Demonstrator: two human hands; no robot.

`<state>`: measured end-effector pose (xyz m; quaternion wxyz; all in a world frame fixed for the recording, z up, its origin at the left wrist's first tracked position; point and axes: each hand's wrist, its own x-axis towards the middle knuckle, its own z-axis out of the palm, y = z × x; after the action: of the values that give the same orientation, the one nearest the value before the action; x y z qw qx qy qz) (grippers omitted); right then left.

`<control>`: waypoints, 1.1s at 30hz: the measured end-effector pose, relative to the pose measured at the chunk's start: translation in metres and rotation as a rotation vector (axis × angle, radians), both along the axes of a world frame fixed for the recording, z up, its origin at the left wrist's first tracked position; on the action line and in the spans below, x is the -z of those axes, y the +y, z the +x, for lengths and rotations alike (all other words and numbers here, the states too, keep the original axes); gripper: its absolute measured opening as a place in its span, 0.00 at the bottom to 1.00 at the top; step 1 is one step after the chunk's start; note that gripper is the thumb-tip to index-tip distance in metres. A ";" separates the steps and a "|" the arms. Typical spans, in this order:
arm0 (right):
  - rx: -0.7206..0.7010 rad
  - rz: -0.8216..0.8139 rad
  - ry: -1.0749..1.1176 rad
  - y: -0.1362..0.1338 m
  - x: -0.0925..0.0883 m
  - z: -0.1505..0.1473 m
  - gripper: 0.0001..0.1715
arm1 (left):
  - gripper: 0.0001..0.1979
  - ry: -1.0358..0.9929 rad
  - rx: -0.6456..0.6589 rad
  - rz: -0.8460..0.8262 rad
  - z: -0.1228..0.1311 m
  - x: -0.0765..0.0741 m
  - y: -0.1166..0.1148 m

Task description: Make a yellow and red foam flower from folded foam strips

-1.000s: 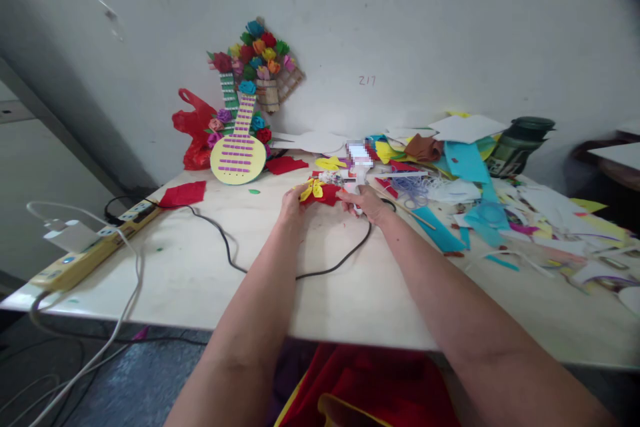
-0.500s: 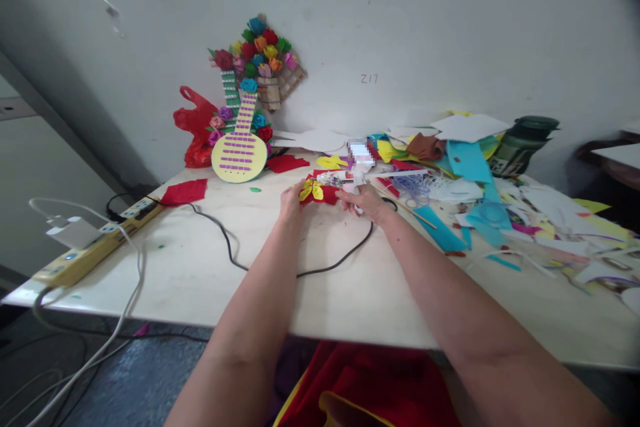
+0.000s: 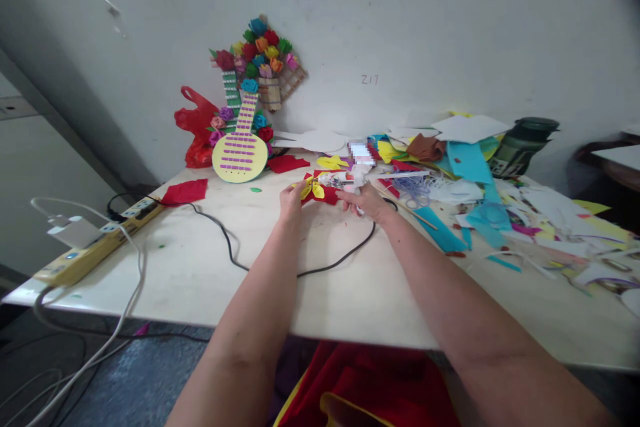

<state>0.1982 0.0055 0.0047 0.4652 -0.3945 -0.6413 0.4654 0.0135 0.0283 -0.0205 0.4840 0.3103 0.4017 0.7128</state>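
My left hand [image 3: 291, 200] pinches the left edge of a red-and-yellow paper flower [image 3: 317, 191], fingers closed on it. My right hand [image 3: 367, 201] is wrapped around a white glue gun [image 3: 350, 180], its nozzle touching the flower's right side. The flower sits mid-table, toward the far edge. A black cord [image 3: 300, 267] loops nearer me. A yellow paper guitar [image 3: 239, 150] leans on the wall far left; paper scraps [image 3: 480, 193] crowd the right.

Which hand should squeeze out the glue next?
Probably the right hand: it already grips the glue gun, whose tip points at the red and yellow flower that the left hand holds.
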 end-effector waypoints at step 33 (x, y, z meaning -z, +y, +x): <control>0.142 0.043 -0.305 -0.003 -0.008 -0.003 0.22 | 0.17 0.027 0.011 0.037 0.001 -0.002 0.000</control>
<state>0.1950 0.0025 0.0128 0.4025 -0.4950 -0.6848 0.3521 0.0144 0.0281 -0.0188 0.4766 0.3310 0.3930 0.7133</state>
